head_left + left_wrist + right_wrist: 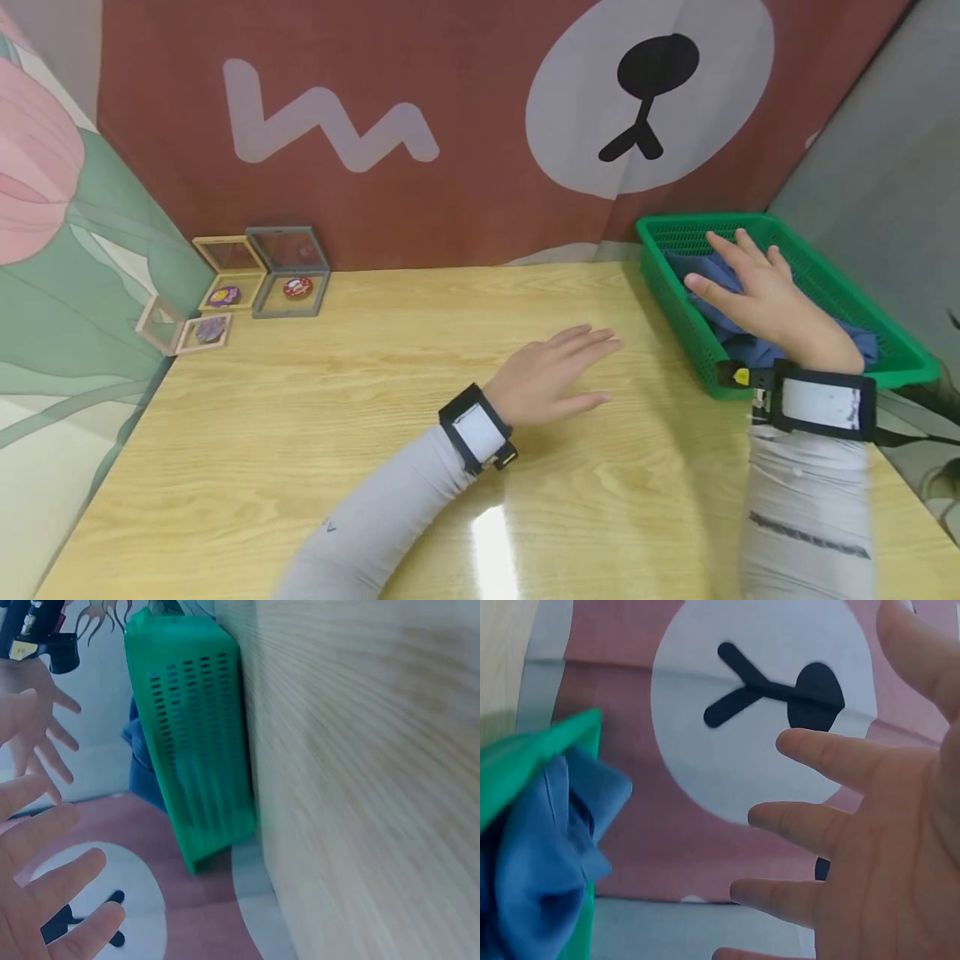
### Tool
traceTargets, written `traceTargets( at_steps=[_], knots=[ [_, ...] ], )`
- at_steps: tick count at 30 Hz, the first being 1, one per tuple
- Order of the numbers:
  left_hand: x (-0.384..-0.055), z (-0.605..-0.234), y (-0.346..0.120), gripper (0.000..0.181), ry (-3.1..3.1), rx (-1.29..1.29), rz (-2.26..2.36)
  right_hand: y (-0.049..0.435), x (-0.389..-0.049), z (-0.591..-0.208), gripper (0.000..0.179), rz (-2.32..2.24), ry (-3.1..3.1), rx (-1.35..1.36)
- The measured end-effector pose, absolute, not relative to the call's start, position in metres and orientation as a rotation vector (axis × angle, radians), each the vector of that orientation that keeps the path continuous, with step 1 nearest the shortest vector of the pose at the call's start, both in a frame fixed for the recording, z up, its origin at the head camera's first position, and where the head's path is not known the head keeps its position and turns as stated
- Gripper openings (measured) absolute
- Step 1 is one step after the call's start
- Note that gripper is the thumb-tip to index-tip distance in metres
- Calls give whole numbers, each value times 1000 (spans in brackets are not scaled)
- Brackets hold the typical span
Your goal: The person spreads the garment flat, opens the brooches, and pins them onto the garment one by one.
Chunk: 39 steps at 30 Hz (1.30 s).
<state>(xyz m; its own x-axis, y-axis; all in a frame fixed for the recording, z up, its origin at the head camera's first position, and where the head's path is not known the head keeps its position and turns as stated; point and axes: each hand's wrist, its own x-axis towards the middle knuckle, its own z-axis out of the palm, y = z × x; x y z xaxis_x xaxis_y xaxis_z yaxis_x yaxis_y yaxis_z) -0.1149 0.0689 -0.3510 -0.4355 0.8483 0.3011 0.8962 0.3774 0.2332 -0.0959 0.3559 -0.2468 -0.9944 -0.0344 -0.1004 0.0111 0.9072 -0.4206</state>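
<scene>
My right hand hovers over the green basket, its fingers spread and holding nothing. Blue cloth lies crumpled inside that basket, partly hidden under the hand. In the right wrist view the bare palm faces the camera, and the cloth bulges at the basket's rim. My left hand is above the middle of the table, left of the basket, with straight fingers and nothing in it. The left wrist view shows its fingers apart from the basket's perforated side.
On the table at the back left stand small opened display cases: a yellow one with a purple-and-yellow piece, a grey one with a red chip, and a pink one with a purplish piece. A brown printed backdrop hangs behind.
</scene>
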Motion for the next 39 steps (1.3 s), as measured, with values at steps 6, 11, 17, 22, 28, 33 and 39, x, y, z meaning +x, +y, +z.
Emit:
traceTargets(
  at_steps=[6, 11, 17, 22, 28, 33, 39],
  knots=[
    [-114, -347, 89, 66, -2486, -1604, -521, 370, -104, -247, 83, -617, 2954, -21],
    [-111, -341, 104, 66, -2495, -1623, -512, 379, -113, -248, 86, -521, 2936, -5],
    [-105, -338, 124, 68, -2560, -1675, -360, 396, -119, -252, 88, -514, 2905, 29],
    [-101, -339, 137, 68, -2573, -1729, -253, 411, -123, -260, 89, -494, 2874, 35],
    [-101, -339, 157, 57, -2539, -1695, -250, 428, -129, -264, 93, -496, 2794, 26],
    [-98, -341, 173, 53, -2506, -1708, -141, 438, -136, -268, 98, -440, 2744, 39],
    [-92, -347, 187, 54, -2445, -1741, 1, 449, -137, -276, 108, -406, 2643, 101]
  ],
)
